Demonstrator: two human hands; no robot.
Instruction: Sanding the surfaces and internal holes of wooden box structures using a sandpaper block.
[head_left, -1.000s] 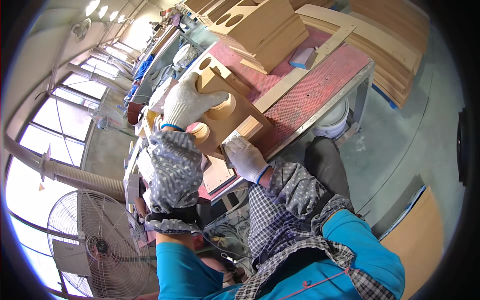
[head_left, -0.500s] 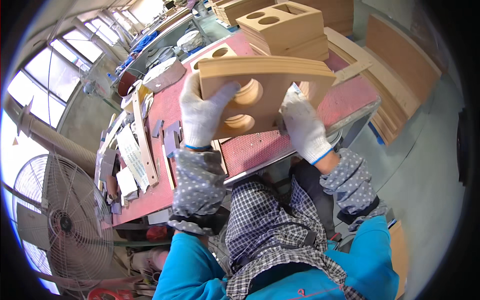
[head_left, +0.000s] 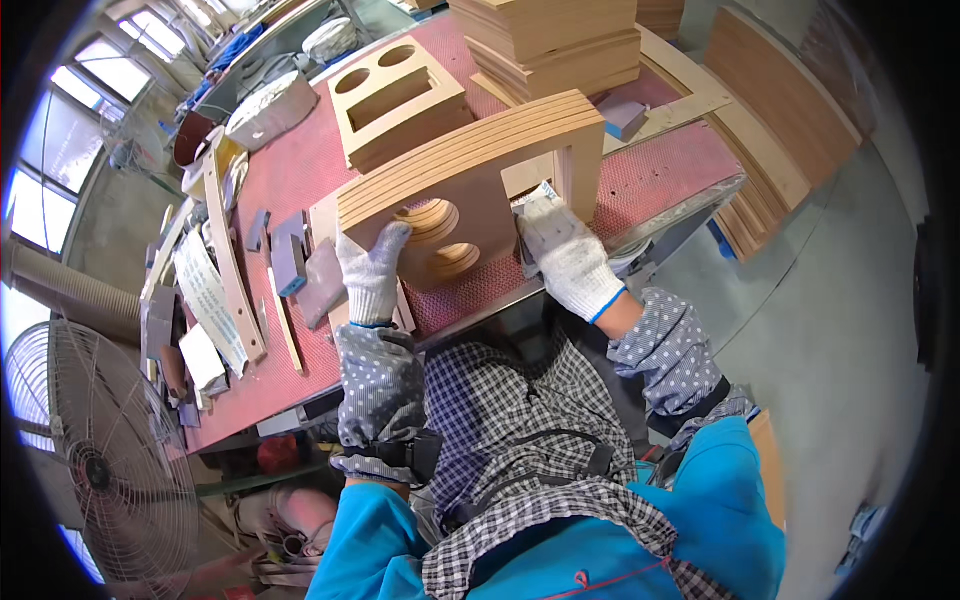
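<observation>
A thick, layered wooden panel [head_left: 482, 215] with a curved top edge stands tilted on the red-topped bench, its face with two round holes and a rectangular cutout turned toward me. My left hand [head_left: 370, 272], in a white knitted glove, grips its left end, thumb on the face beside a round hole. My gloved right hand [head_left: 567, 250] is closed at the cutout's left edge, around a piece of sandpaper [head_left: 541, 192] whose pale printed backing shows above the fingers. Most of that piece is hidden. Behind stands a similar wooden panel stack [head_left: 405, 125] with matching openings.
A tall stack of wooden panels [head_left: 555, 50] stands at the back right, with a grey-blue sanding block [head_left: 623, 117] beside it. Sanding blocks [head_left: 288, 255], strips and scraps lie on the left of the bench [head_left: 440, 305]. A fan [head_left: 95, 470] stands lower left. Boards [head_left: 775, 90] lean at the right.
The panel has come down and nearer, now resting on the bench, with both hands still on it. My right hand has shifted lower left along with it. The whole view has shifted.
</observation>
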